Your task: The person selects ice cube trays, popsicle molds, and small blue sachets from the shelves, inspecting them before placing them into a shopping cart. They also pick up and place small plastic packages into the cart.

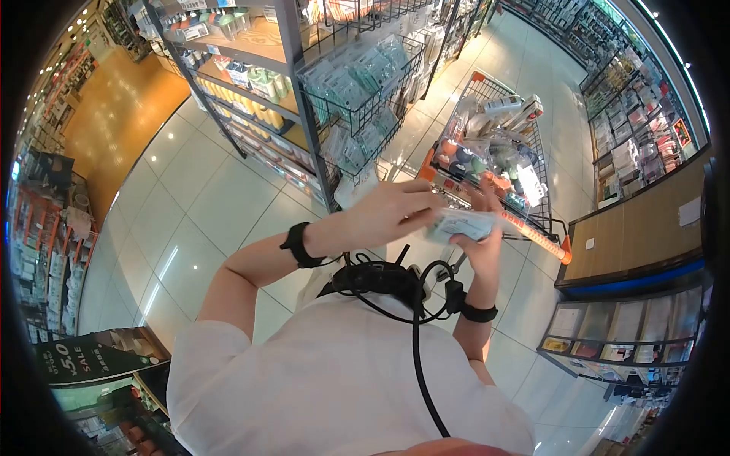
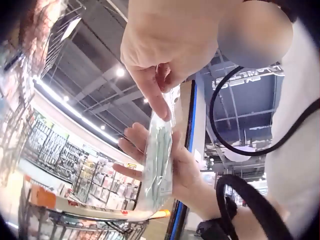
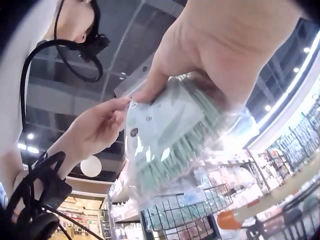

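A clear plastic packet (image 1: 465,225) of thin pale green pieces is held up between both hands, in front of the person's chest. In the right wrist view, the green pieces line up in a row along a pale card inside the packet (image 3: 162,127). My left hand (image 1: 391,215) pinches one edge of it between thumb and fingertips, as the left wrist view shows from close by. The right hand (image 1: 484,235) holds the packet's other side with its thumb on the face, while its fingers spread out behind.
A shopping cart (image 1: 549,178) with an orange-ended handle (image 1: 536,237) stands just ahead, loaded with packaged goods. To its left is a shelf rack with wire baskets (image 1: 365,91) of pale green packets. A wooden counter (image 1: 639,220) is at the right. Black cables (image 1: 417,342) hang over the chest.
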Demonstrator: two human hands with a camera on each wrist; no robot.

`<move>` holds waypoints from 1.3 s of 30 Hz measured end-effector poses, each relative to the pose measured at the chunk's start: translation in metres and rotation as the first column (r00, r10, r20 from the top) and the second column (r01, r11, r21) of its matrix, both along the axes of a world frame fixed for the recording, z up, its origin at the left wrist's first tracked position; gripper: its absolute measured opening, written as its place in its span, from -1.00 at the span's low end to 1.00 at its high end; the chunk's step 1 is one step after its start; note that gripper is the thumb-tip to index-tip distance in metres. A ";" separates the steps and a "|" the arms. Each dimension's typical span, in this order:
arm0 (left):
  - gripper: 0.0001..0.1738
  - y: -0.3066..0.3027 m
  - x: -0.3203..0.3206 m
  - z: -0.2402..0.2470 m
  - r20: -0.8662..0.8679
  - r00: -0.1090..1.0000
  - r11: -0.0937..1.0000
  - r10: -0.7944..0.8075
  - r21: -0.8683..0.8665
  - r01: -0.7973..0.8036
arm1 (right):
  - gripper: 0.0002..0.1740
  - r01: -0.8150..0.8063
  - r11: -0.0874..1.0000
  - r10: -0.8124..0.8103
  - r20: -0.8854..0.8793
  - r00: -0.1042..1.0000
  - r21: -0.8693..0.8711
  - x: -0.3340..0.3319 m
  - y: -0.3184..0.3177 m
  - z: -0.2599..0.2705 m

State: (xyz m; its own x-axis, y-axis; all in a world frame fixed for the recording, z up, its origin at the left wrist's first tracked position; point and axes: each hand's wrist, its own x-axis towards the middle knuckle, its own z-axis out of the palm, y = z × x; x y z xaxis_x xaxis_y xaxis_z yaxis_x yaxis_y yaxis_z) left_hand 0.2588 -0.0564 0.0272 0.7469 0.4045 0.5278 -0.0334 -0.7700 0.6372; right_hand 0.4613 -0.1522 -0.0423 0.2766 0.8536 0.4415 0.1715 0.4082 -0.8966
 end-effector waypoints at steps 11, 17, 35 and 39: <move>-0.52 0.175 -0.019 -0.006 -0.071 0.808 0.809 0.585 -0.022 -0.588 | -0.52 0.520 0.789 -0.595 -0.197 0.779 -0.326 0.042 -0.106 -0.066; -0.20 0.301 -0.004 -0.036 -0.376 0.708 0.680 0.598 -0.228 -0.696 | -0.52 0.595 0.751 -0.660 -0.301 0.689 -0.285 0.049 -0.152 -0.084; -0.83 0.198 0.036 0.013 0.136 0.830 0.652 0.541 0.556 -0.516 | -0.50 0.542 0.762 -0.636 -0.252 0.729 -0.356 0.033 -0.143 -0.068; -0.85 0.096 0.025 0.033 0.089 0.938 0.922 0.336 0.173 -0.347 | -0.52 0.516 0.784 -0.571 -0.075 0.817 -0.345 0.029 -0.126 -0.042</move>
